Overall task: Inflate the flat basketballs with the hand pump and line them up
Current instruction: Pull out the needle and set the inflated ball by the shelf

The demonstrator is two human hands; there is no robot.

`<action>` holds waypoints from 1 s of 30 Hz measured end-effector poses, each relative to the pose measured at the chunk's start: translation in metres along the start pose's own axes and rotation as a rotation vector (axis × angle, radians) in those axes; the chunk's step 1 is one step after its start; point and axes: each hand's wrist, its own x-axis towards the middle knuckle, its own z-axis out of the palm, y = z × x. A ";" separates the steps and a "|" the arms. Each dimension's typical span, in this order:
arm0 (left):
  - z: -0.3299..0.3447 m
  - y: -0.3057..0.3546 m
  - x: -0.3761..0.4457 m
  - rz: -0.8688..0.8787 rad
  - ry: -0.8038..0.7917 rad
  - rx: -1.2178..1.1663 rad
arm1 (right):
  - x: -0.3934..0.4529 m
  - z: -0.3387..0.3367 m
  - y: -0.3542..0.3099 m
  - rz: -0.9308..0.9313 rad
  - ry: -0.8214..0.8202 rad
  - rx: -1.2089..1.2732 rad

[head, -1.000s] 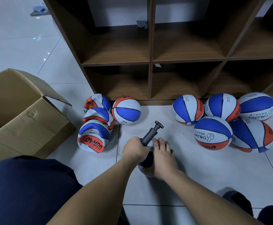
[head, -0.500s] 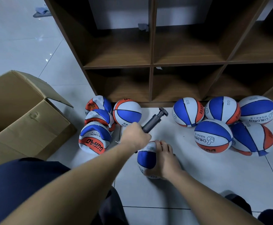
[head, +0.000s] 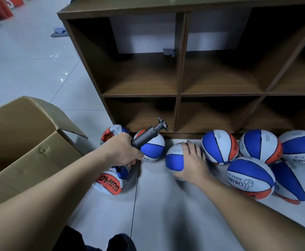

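Observation:
My left hand (head: 121, 151) grips the grey hand pump (head: 149, 134) by its barrel, with the T-handle pointing up and to the right above the left pile. My right hand (head: 193, 161) lies over a blue and white basketball (head: 174, 159) on the floor, fingers spread across its top. That ball sits just left of a group of round basketballs (head: 250, 176) by the shelf's foot. A limp, flat ball with orange lettering (head: 110, 182) lies under my left hand, and another ball (head: 152, 151) sits behind the pump.
A brown wooden cubby shelf (head: 179, 95) stands behind the balls, its cells dark. An open cardboard box (head: 26, 145) sits at the left. The floor is pale tile (head: 166, 205). My dark-clothed knee (head: 93, 240) shows at the bottom.
My left hand lifted the pump off the ball and carried it left. My right hand moved the ball forward and right, next to the group of round balls.

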 end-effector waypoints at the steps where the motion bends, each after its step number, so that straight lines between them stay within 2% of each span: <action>1: 0.001 -0.003 0.003 -0.006 0.001 0.016 | 0.008 0.004 0.005 -0.004 0.018 -0.018; 6: 0.002 -0.013 0.016 -0.022 0.015 0.113 | 0.024 0.019 0.022 0.005 0.079 0.014; 15: -0.021 -0.038 0.024 -0.073 0.076 0.140 | 0.040 0.014 0.016 -0.015 0.204 0.006; 20: -0.040 -0.059 0.011 -0.091 0.132 0.184 | 0.027 -0.001 -0.022 -0.055 0.234 0.028; 26: -0.068 -0.094 -0.008 -0.169 0.108 0.135 | 0.001 0.012 -0.122 -0.339 0.081 0.235; 30: -0.073 -0.111 -0.008 -0.217 0.105 0.066 | -0.011 0.034 -0.187 -0.360 -0.127 0.412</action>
